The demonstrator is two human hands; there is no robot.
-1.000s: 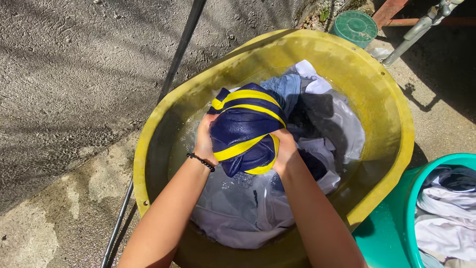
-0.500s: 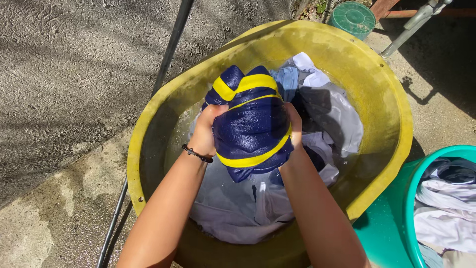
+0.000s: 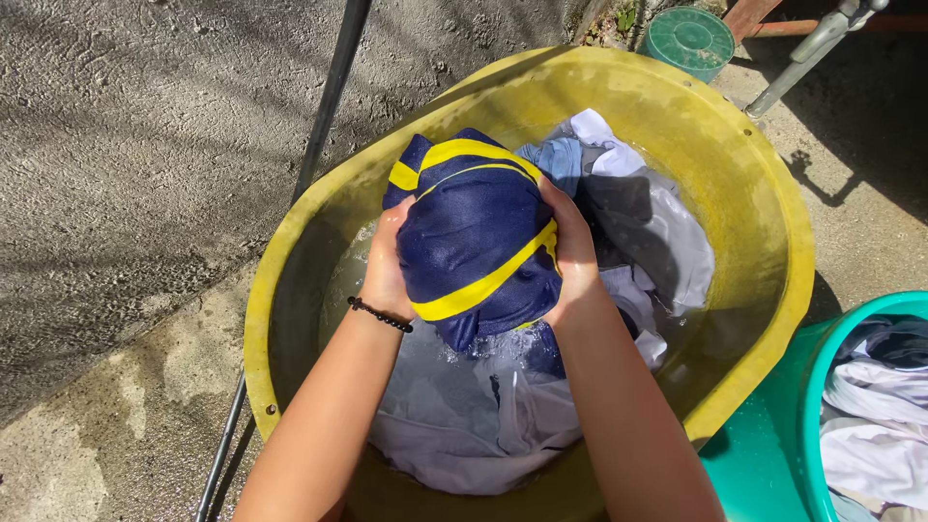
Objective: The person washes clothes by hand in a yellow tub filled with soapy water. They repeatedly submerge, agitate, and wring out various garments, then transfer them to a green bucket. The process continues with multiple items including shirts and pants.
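Over wet concrete, both hands' fingers (image 3: 570, 217) clench a bunched navy garment (image 3: 474, 242) with yellow stripes.

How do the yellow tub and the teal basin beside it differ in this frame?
The yellow tub lies whole in view and holds water; the teal basin is cut off at the frame edge, and no water shows in it. Both hands work in the yellow tub, none in the teal basin. Both hold clothes.

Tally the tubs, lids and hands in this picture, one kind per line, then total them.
Tubs: 2 (round yellow plastic washtub, teal plastic tub)
Round green lids: 1
Hands: 2 (left hand, right hand), both gripping the navy-and-yellow striped garment
Total: 5
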